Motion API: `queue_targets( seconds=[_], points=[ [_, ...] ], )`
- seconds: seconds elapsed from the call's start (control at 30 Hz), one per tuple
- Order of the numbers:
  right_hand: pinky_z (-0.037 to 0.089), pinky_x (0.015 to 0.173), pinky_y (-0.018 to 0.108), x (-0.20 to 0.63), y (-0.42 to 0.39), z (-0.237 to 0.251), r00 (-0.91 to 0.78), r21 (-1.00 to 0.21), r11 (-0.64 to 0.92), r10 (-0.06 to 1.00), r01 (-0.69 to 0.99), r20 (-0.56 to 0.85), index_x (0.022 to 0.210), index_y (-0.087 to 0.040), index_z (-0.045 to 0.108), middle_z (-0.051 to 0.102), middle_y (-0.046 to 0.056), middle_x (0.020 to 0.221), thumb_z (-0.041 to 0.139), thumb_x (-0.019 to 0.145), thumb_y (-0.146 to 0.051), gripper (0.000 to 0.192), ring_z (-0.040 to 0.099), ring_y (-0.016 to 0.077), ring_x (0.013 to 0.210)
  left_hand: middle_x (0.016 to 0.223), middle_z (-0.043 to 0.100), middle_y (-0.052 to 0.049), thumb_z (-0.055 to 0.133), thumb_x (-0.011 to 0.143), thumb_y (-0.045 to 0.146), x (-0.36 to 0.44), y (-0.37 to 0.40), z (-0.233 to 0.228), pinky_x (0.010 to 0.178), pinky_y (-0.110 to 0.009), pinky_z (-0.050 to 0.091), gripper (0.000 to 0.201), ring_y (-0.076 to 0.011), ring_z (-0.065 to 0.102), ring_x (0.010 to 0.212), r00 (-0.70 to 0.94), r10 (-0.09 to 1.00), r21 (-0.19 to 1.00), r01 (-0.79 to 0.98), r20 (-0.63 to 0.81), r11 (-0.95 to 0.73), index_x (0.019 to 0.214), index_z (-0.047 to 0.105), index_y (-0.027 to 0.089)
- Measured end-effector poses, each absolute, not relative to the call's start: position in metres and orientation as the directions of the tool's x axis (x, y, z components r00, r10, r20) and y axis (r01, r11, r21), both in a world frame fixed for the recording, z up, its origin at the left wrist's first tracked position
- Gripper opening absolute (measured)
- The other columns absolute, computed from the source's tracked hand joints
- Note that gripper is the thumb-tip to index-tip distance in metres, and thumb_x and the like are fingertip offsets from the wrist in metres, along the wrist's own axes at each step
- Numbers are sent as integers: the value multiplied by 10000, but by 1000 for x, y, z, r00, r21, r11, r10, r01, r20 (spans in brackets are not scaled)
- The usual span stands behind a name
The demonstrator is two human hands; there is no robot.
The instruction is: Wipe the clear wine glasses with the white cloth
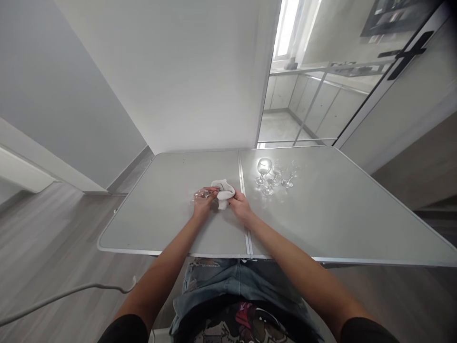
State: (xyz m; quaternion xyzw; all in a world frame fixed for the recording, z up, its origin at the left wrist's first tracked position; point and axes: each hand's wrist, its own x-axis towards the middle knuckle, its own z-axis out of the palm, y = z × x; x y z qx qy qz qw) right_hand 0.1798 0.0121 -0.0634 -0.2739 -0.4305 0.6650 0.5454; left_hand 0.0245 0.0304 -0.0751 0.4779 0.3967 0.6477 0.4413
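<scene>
The left hand [203,202] gripped a clear wine glass [200,194] lying on its side near the middle of the grey folding table [160,209], fingers closed around the bowl. The right hand [240,206] pinched a white cloth [223,189] against the glass's mouth, at about one o'clock from the left hand. Judging by this, wiping of this glass was under way, not finished. At roughly two o'clock from the hands, three more wine glasses [273,177] stood upright together, well apart from the cloth; whether they had been wiped could not be told from their look.
</scene>
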Motion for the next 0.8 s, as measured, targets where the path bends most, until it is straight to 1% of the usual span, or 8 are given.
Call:
queue_targets(
  seconds=[0.07,0.23,0.33,0.4,0.5,0.6,0.7,0.8],
  points=[
    [470,814,306,179,12,-64,-269,-871,-69,960,-486,74,1039,-260,723,708,33,967,725,761,-355,294,603,193,915,983,751,-47,840,716,337,25,29,-74,983,-427,516,180,-231,692,993,-114,952,940,-161,284,-300,814,738,225],
    [451,802,291,179,12,-67,-321,-917,-34,942,-397,104,1083,-241,729,706,21,952,710,770,-313,322,586,179,874,935,750,-32,830,725,320,24,30,-74,980,-401,513,168,-213,693,980,-291,910,923,-157,296,-351,827,736,227],
    [455,826,302,180,13,-68,-287,-883,6,945,-469,159,1129,-249,717,711,25,946,692,782,-289,350,592,190,911,947,755,-46,844,700,320,25,30,-74,934,-376,534,192,-211,703,954,-205,940,935,-173,272,-309,816,734,214],
    [458,827,311,180,14,-70,-286,-876,-18,948,-483,137,1126,-247,721,714,29,926,696,767,-276,362,597,198,913,966,757,-56,849,690,323,25,30,-74,922,-364,540,204,-212,707,956,-152,953,940,-180,264,-289,809,732,206],
    [455,803,308,180,15,-74,-321,-911,-44,942,-411,99,1106,-233,735,713,25,919,692,761,-272,350,591,191,877,943,759,-52,845,692,337,25,31,-72,941,-364,533,216,-206,706,961,-224,935,933,-172,275,-316,819,728,206],
    [456,820,309,179,14,-74,-324,-917,20,932,-399,161,1146,-232,724,713,28,947,668,792,-274,361,590,191,901,919,761,-51,848,691,350,23,32,-71,939,-371,535,229,-206,707,947,-294,918,929,-174,268,-327,823,724,209],
    [466,834,316,179,12,-71,-294,-895,51,935,-443,199,1193,-245,703,714,39,962,653,807,-274,391,599,200,934,948,761,-60,858,679,347,23,31,-71,901,-372,550,229,-215,712,932,-206,945,939,-183,253,-291,814,730,213],
    [473,823,320,180,12,-68,-334,-922,19,929,-388,160,1194,-243,704,712,37,954,665,797,-285,402,602,198,903,941,760,-54,857,679,342,23,31,-72,905,-374,550,218,-213,712,925,-187,945,938,-175,267,-300,814,736,221]
  ],
)
